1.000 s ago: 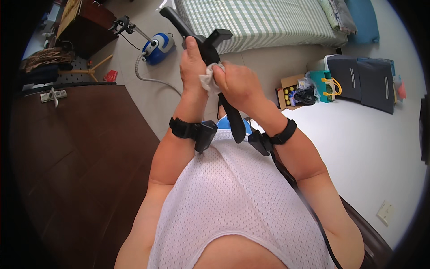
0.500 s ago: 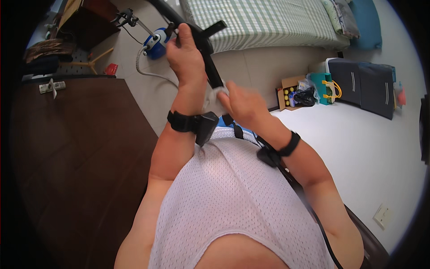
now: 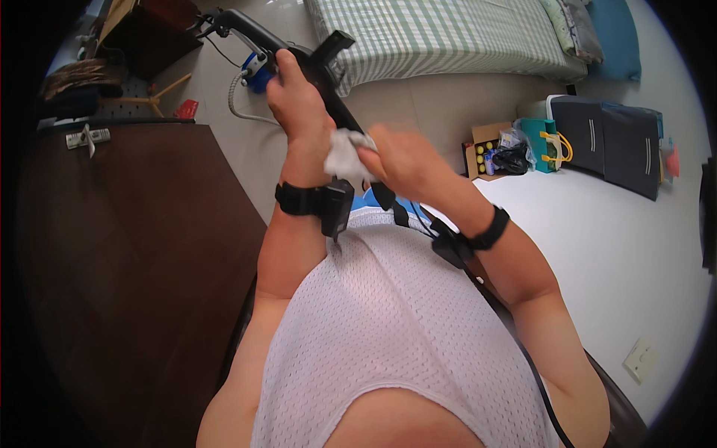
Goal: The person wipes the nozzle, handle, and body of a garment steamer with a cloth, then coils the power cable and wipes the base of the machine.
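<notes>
- While the left hand (image 3: 297, 108) is gripping the black bar (image 3: 345, 114) from its 7 o'clock side, the thumb is lying along it; most of the other fingers are hiding from view.
- Taking 12 as the top of the view, the bar's long axis is running from 5 o'clock, near the waist, up towards 11, then bending towards 10 past the left hand.
- From the bar's upper stretch, a short black side arm (image 3: 332, 47) is pointing between 1 and 2 o'clock.
- At 4 o'clock from the left hand, the right hand (image 3: 407, 160) is pinching a crumpled white cloth (image 3: 343, 155) in closed, slightly blurred fingers.
- The cloth is covering the bar's lower stretch, though how firmly it is pressing cannot be told.
- The right hand is sitting nearer the bar's 5 o'clock end; from its fingers, the exposed bar is stretching towards 11.
</notes>
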A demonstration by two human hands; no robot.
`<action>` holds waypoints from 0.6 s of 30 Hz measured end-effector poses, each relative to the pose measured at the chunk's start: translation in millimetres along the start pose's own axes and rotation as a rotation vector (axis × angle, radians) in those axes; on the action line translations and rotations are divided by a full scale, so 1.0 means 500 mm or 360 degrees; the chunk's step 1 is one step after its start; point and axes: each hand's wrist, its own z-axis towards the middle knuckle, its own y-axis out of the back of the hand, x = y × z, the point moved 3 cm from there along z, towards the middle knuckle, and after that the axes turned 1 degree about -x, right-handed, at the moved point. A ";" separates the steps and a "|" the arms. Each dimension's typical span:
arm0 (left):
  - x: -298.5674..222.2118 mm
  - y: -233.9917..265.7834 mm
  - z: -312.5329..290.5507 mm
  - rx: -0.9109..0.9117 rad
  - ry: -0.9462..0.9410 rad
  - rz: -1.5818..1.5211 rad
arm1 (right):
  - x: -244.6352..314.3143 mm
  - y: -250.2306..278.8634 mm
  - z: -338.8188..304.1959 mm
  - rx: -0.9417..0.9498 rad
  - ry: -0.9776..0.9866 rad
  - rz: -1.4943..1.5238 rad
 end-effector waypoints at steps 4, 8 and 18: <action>0.024 0.001 0.061 0.0044 0.0088 -0.0414 | 0.017 0.017 -0.067 0.0291 -0.0262 -0.0071; 0.029 -0.003 0.060 0.0077 0.0158 -0.0511 | 0.007 0.017 -0.042 0.0180 -0.0372 -0.0249; 0.058 -0.030 0.005 0.0157 0.0233 -0.0377 | -0.028 0.000 0.137 -0.0462 -0.0127 -0.0155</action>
